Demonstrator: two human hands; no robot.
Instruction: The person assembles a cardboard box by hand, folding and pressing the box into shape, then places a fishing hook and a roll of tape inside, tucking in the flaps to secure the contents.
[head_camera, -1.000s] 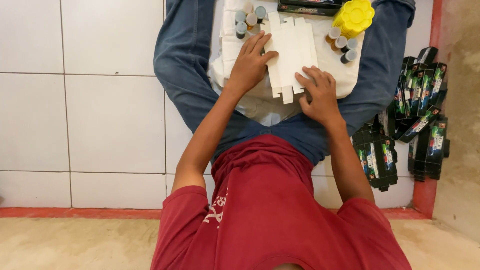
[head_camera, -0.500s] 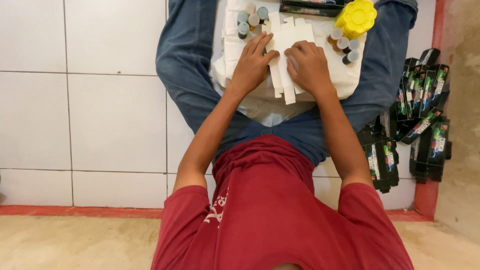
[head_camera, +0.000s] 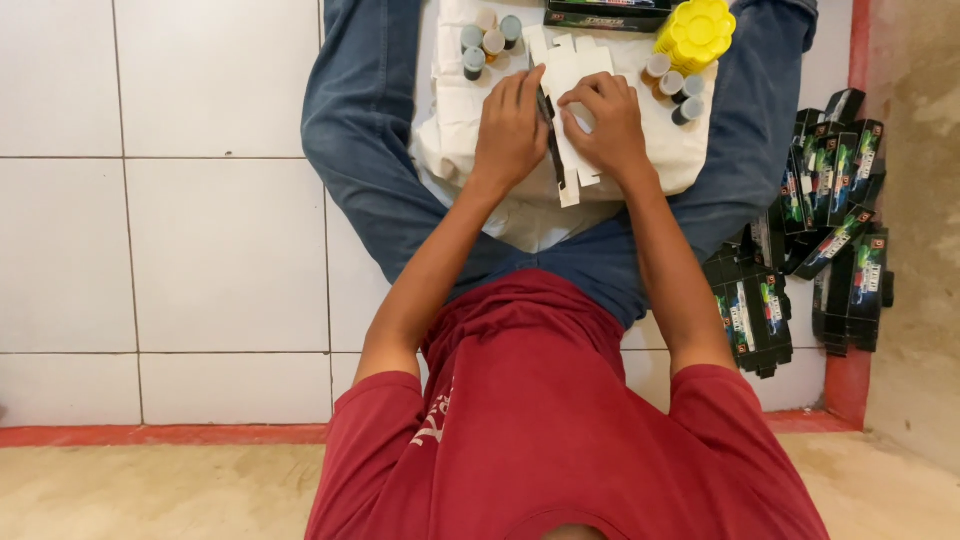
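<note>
While the person sat on the white tiled floor (head_camera: 200, 250) with legs apart, a white cloth (head_camera: 450, 140) lay across the lap and carried the work. At its far left stood a cluster of small capped bottles (head_camera: 485, 40). Just right of them the left hand (head_camera: 508, 130) lay with fingers curled down over the left panel of a flat white carton blank (head_camera: 570, 150), pinning it. The right hand (head_camera: 608, 120) gripped the blank's right panel, fingers bent over its edge, the dark printed side showing along the fold between the hands. To crease it cleanly, I judged both thumbs should run along that score line with even pressure. Farther right sat more small bottles (head_camera: 672, 82) and a yellow flower-shaped lid (head_camera: 697, 30). Stacks of black printed cartons (head_camera: 835, 180) lay on the floor at far right.
</note>
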